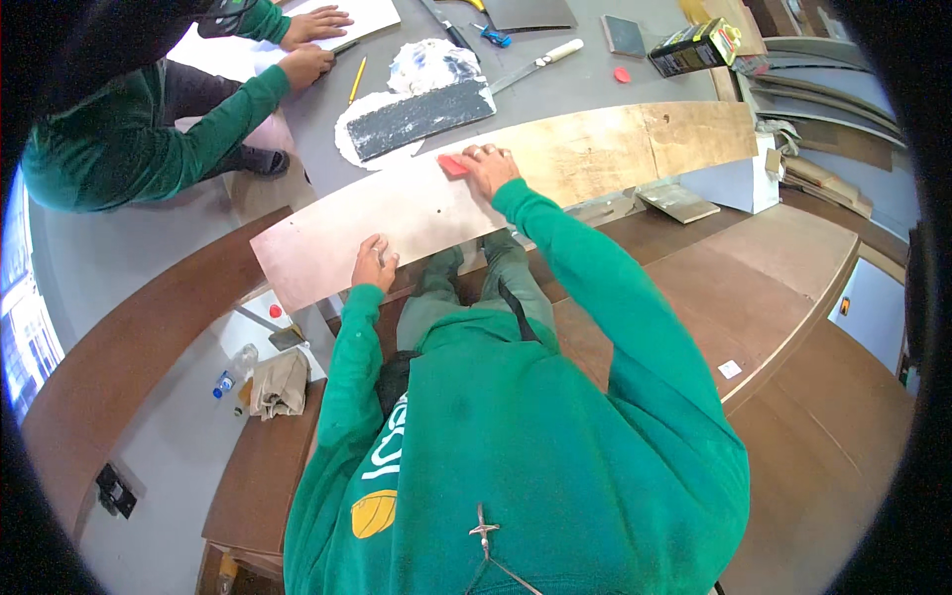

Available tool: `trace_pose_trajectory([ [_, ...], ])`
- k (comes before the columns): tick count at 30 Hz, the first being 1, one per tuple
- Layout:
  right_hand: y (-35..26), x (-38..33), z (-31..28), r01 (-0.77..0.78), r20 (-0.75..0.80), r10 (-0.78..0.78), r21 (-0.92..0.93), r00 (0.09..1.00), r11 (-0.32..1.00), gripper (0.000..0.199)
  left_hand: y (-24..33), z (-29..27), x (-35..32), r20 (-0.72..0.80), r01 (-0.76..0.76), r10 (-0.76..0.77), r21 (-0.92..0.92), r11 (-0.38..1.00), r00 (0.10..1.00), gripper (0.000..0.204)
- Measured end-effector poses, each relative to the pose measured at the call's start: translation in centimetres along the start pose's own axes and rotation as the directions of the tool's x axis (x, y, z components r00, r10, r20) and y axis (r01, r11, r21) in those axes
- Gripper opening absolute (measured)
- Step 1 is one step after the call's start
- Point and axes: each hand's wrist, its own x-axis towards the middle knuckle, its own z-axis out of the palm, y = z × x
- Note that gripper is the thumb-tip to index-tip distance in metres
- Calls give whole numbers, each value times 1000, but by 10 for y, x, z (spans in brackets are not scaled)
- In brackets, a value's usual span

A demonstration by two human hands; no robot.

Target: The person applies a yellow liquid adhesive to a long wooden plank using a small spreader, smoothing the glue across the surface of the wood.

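Note:
A long, pale wooden board (585, 149) lies slantwise along the near edge of the grey table, its left end jutting past it. On top of the board, my right hand (492, 172) presses a flat red piece (454, 166), its fingers closed around it; whether this is a spreader or sandpaper I cannot tell. Further left, my left hand (372, 266) rests on the board's near edge with fingers laid on its face. Just beyond the board sits a dark slab smeared with white (421, 115), beside a heap of white material (433, 65).
A white-handled knife (545, 61), a yellow pencil (357, 81), a blue tool (493, 38), a grey square block (623, 37), a red disc (622, 75) and a black-and-yellow can (692, 50) lie on the table (585, 89). At upper left, another person's hands (309, 45) rest near white paper.

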Motion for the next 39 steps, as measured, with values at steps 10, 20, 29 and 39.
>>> trace_pose_trajectory([
  [10, 24, 3, -3, 260, 193, -248, -40, 949, 965, 42, 5, 3, -1, -23, 123, -127, -121, 985, 992, 43],
  [20, 60, -123, -1, 263, 255, -257, 10, 932, 965, 50, 5, 1, 2, 12, 89, -89, -137, 987, 996, 44],
  [29, 56, -137, -21, 37, 317, -49, 43, 947, 998, 52, 6, -8, 2, 94, 82, -76, -57, 995, 993, 45],
  [39, -22, -60, 22, 31, -40, -28, 78, 999, 996, 43, 11, -25, -18, -10, -36, 36, 39, 999, 999, 43],
])
